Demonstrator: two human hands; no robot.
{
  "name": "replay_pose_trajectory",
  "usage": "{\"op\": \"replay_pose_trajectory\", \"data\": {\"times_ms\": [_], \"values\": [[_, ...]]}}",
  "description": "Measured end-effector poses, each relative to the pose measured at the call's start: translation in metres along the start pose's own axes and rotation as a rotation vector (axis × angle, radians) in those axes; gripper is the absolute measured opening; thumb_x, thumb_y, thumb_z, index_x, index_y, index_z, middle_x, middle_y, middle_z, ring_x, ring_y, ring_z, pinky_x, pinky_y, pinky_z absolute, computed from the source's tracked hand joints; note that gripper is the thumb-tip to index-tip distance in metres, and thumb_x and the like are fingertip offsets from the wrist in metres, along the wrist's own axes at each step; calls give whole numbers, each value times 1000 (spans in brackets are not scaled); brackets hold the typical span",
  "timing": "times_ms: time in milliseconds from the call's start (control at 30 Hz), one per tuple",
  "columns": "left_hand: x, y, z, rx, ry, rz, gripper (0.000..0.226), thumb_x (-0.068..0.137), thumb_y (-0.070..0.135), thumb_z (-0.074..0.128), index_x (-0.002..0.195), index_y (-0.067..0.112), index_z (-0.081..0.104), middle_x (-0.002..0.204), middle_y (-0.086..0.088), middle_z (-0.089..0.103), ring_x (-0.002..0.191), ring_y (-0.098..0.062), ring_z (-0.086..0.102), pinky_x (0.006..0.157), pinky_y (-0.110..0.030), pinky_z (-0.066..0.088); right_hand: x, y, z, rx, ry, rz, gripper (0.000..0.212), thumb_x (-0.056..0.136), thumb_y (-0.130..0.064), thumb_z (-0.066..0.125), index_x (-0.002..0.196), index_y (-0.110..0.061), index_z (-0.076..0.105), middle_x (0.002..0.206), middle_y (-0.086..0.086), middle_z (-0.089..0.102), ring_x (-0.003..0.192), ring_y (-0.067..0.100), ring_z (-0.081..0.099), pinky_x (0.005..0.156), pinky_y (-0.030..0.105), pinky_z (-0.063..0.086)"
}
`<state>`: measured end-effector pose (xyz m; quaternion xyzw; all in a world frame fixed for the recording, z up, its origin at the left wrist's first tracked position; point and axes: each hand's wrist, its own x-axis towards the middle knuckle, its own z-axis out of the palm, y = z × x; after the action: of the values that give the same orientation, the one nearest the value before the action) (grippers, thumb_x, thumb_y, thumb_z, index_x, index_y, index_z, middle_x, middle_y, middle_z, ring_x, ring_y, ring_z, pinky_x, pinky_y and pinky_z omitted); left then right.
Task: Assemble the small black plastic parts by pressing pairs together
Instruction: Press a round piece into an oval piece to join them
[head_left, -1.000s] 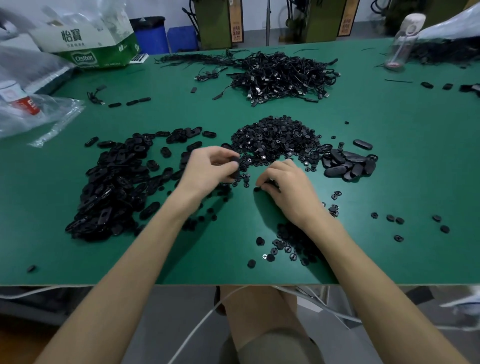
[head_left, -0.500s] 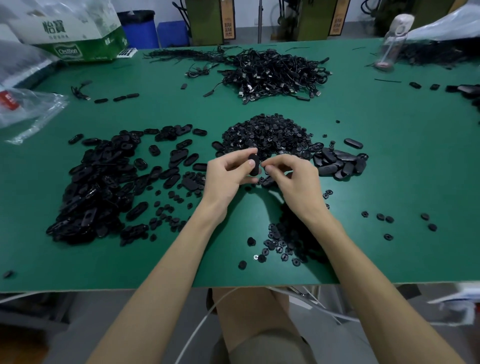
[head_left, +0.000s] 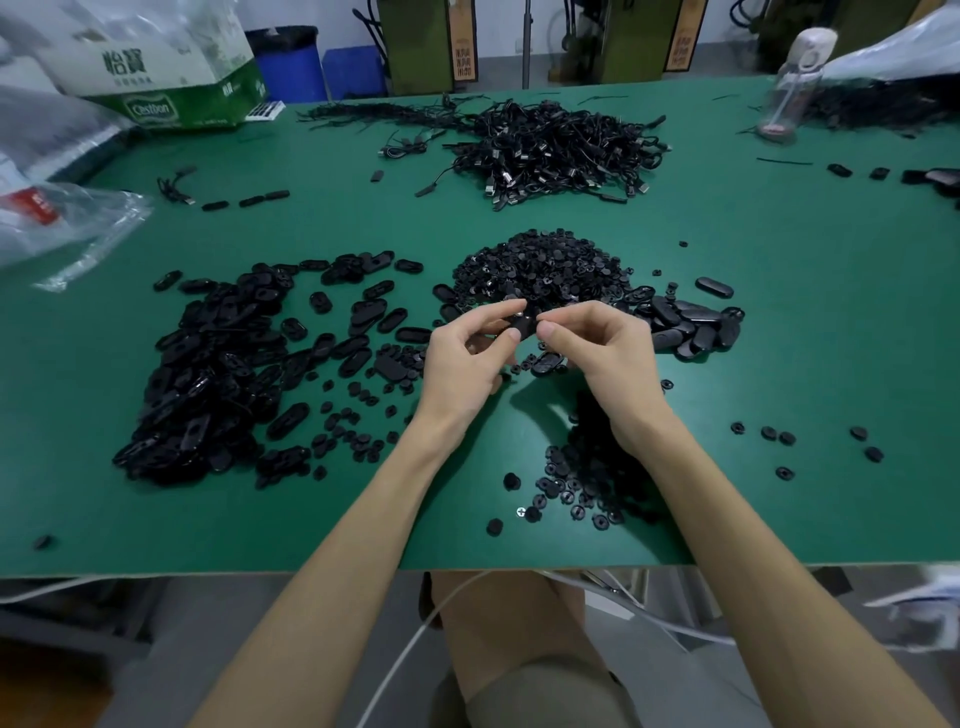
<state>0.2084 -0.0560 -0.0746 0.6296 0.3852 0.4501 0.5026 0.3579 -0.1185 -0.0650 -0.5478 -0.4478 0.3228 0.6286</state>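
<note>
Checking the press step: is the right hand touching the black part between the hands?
Touching. The head view shows the right hand and left hand both pinching the black part.

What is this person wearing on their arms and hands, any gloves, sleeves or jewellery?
Nothing that shows: the left hand and right hand are bare, without gloves, rings or watch, and both forearms are uncovered right to the picture's edge, so no sleeve is in view.

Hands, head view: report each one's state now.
Left hand: pinches a black oval part.
Right hand: pinches the same part's other end.
</note>
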Motion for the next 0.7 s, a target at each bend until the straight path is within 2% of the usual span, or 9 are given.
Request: {"op": "replay_pose_trajectory", "data": {"times_ms": [100,300,533,700], "values": [[1,-1,0,-24,2,-11,33,96,0,68,126,11,72,104,-8,74,73,-6,70,55,-20,51,0,0,0,9,26,30,6,90,-14,79,90,-20,78,79,-8,75,73,3,64,64,13,47],[4,-6,-1,-78,-32,-26,25,96,2,69,120,7,75,99,-5,80,90,-25,77,68,-27,58,0,1,-1,-13,63,55,8,87,-14,82,90,-19,76,83,0,78,77,9,71,63,15,49],[4,-8,-1,-105,-62,-19,26,97,6,69,122,7,74,101,-4,80,91,-26,78,72,-29,60,0,1,-1,3,61,67,7,87,-12,80,90,-16,76,84,-1,79,77,8,72,64,14,49],[3,-9,0,-112,-21,-11,24,96,5,71,120,1,72,97,-10,80,88,-27,79,74,-32,62,1,1,-3,52,15,122,6,89,-17,78,95,-18,77,90,1,80,78,9,71,68,19,51]]}}
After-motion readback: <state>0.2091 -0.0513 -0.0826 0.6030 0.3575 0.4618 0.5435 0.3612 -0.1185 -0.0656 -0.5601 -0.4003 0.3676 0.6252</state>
